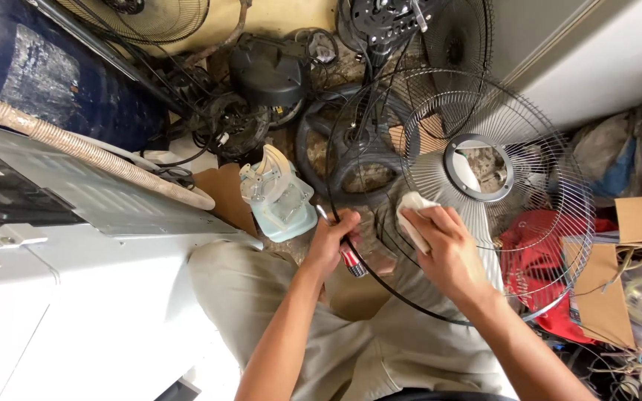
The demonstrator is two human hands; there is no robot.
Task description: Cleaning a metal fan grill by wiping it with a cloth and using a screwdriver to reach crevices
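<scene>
Silver wire fan guard [484, 148] with black rim, white cloth [412, 204], red rag [533, 260], khaki trousers [261, 297].

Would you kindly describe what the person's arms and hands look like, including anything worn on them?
Both forearms are bare, with no sleeves in view. The left hand and right hand wear no gloves, and no rings, watch or bands are visible. Light beige trousers cover the legs below.

A single head-worn camera looks steeply down from above the person's lap, close to both forearms, which enter from the bottom edge. It faces the cluttered floor ahead, with a white appliance [76, 312] filling the lower left and a wire fan guard [484, 193] lying at centre right.
</scene>
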